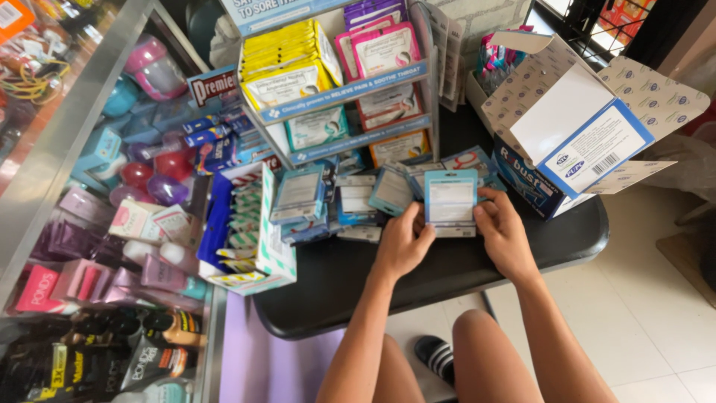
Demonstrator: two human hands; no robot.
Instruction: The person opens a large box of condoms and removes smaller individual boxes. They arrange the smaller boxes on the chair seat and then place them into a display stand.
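Blue-edged and flat, the packet [450,200] stands upright on the black counter [418,276], its long axis running top to bottom. The left hand [403,242] and right hand [501,227] each pinch a lower corner, equally near, more packets [350,198] just left.

Black stool [447,272]: blue packets [358,195], open carton [574,142], display rack [335,89].

Small retail shop: tiered display rack [339,82] of sachet packs, glass showcase [97,224] stocked with cosmetics and toiletries, opened carton [589,134] of stock on black counter [447,276].
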